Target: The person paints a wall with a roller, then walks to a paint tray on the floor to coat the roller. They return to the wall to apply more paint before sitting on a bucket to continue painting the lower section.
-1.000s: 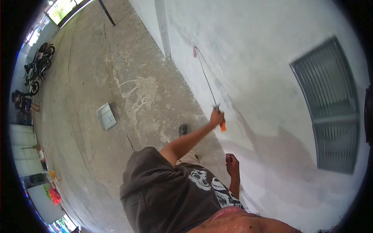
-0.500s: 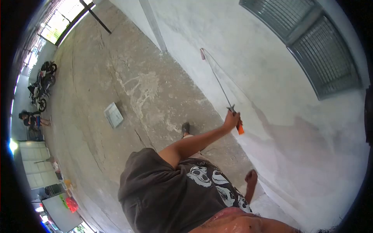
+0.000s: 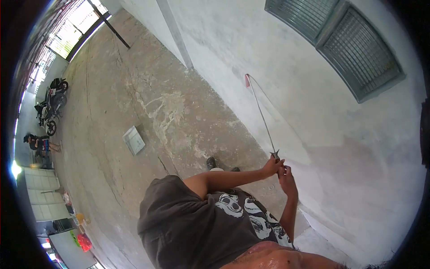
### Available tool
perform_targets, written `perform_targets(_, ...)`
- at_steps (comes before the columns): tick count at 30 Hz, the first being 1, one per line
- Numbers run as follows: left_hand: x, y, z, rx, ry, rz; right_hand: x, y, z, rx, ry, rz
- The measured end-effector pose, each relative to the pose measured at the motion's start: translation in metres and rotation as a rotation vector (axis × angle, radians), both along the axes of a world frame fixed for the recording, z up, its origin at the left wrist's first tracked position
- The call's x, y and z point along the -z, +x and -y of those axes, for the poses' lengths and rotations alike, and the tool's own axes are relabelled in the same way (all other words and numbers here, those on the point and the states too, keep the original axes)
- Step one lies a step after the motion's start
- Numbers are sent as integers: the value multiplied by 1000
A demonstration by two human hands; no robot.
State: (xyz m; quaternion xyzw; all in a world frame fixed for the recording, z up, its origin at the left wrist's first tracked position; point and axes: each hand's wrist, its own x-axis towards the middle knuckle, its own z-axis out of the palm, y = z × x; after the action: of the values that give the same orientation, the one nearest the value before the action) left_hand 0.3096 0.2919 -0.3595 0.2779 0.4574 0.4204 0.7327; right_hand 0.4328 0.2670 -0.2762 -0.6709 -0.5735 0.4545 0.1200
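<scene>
A paint roller (image 3: 261, 110) with a long thin metal rod reaches up along the white wall. Its small reddish roller head (image 3: 247, 80) rests at the wall surface. My left hand (image 3: 272, 167) is closed round the handle, just below the dark fitting at the rod's base. Directly beside it, my right hand (image 3: 287, 177) is closed on the handle's lower end, its fingers against my left hand. Both hands hide the orange part of the handle. Around the roller the wall (image 3: 309, 121) has damp-looking, darker grey patches.
A paint tray (image 3: 134, 140) lies on the cracked concrete floor (image 3: 103, 148). Louvred windows (image 3: 360, 51) are set in the wall at upper right. Motorcycles (image 3: 53, 105) and a seated person (image 3: 38, 142) are far left. A dark post (image 3: 109, 24) stands near the gate.
My right hand has risen from below and taken hold of the handle. My left hand and the handle have moved downward in view. The roller head appears lower and slightly farther right.
</scene>
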Motion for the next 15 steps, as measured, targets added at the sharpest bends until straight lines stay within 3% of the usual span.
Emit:
perform_targets(2, 31, -7, -15, -11, 198, -99, 0, -25, -6, -81, 126, 134)
perform_targets(4, 27, -39, -26, 89, 215, -77, 10, -34, -18, -120, 137, 109)
perform_targets(6, 11, -68, -37, 256, -85, 128, 21, -40, -34, -152, 140, 83)
perform_targets(7, 38, -75, -43, 256, -91, 130, 27, -46, -44, -180, 126, 134)
perform_targets(9, 112, -98, -60, 153, 505, -602, 46, -62, -51, -204, 113, 175)
perform_targets(10, 82, -128, -61, 175, 532, -358, 59, -71, -50, -149, 207, 127)
perform_targets(11, 85, -148, -62, 107, 55, -242, 72, -78, -51, -96, 301, 80)
perform_targets(13, 67, -182, -67, -53, -177, -209, 88, -87, -50, -131, 283, 157)
perform_targets(15, 53, -202, -62, -23, -123, -289, 93, -91, -43, -130, 289, 156)
